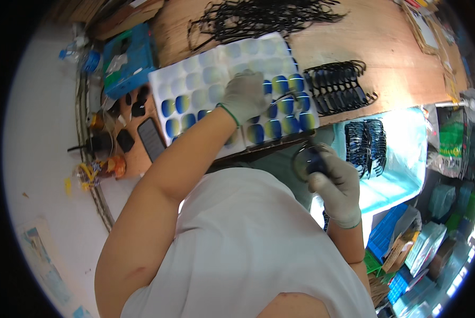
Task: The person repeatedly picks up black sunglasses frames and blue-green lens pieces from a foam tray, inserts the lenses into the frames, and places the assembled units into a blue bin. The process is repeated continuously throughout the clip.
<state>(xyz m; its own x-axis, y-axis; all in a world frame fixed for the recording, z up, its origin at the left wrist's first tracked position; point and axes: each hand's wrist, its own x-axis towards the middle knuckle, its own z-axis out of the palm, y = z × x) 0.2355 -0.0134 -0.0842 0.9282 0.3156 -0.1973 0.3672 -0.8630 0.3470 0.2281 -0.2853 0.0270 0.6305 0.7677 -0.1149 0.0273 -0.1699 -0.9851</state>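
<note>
Gloved in white, my left hand [244, 96] is over a white lens tray [158, 79], its fingers curled closed. A thin dark curved piece [284, 97], like part of a glasses frame, shows beside its fingers; whether the hand grips it is hidden. Rows of blue-to-yellow tinted lenses [256, 132] sit in the tray, while its far rows look pale. My right hand [339, 185], also gloved, is closed on a tinted lens [304, 160], dark blue at one side, in front of the tray's near right corner.
Black glasses frames [338, 87] lie in rows right of the tray, with a tangled pile [264, 18] behind. A lined bin [401, 159] at the right holds more frames [365, 146]. To the left are a phone [151, 139] and a blue box [129, 61].
</note>
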